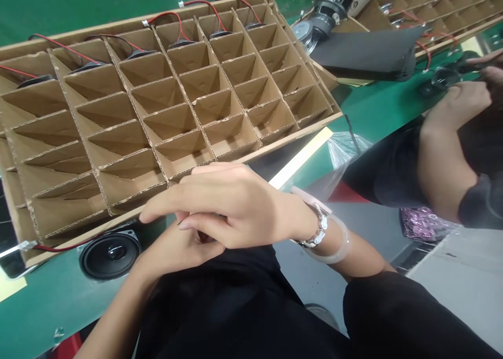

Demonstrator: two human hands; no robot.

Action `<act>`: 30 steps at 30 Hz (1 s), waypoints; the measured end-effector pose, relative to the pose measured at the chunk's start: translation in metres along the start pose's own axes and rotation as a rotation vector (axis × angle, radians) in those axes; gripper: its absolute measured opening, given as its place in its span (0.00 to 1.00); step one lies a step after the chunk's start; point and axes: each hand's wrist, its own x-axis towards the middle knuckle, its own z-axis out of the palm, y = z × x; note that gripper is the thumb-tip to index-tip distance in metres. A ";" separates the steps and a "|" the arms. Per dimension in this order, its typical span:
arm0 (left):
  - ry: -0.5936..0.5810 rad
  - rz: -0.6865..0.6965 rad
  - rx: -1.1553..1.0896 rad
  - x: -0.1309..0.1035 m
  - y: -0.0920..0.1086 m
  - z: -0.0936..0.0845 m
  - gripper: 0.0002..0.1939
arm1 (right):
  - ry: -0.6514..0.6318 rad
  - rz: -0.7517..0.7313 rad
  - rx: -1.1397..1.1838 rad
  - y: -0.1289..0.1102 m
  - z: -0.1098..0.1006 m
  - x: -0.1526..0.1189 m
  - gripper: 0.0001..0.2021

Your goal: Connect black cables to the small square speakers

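Observation:
My right hand (236, 204), with a metal band and a clear bangle at the wrist, lies across my left hand (181, 251) at the front edge of the box. Its index finger is stretched out and its thumb is apart, with nothing visible held. The fingers of my left hand are mostly hidden beneath it. Left of my hands, a round black speaker (112, 254) lies face up on the green table, its red wire running left to a white connector (27, 245). Just beyond is a cardboard divider box (188, 76), with wired speakers in its far row.
Another person's hand and forearm (448, 118) are at the right, near a speaker (444, 78). Behind the box's right end lie more speakers (324, 18) and a dark grey sheet (365, 52). A second divider box (444, 13) stands at the far right.

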 end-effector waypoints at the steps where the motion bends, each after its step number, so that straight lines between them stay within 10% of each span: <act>1: -0.009 -0.011 -0.019 0.000 0.000 0.000 0.03 | -0.001 -0.003 0.005 0.001 0.000 0.000 0.17; 30: 0.125 -0.162 -0.613 -0.033 -0.008 0.042 0.17 | 0.101 0.106 0.040 0.012 0.020 -0.023 0.12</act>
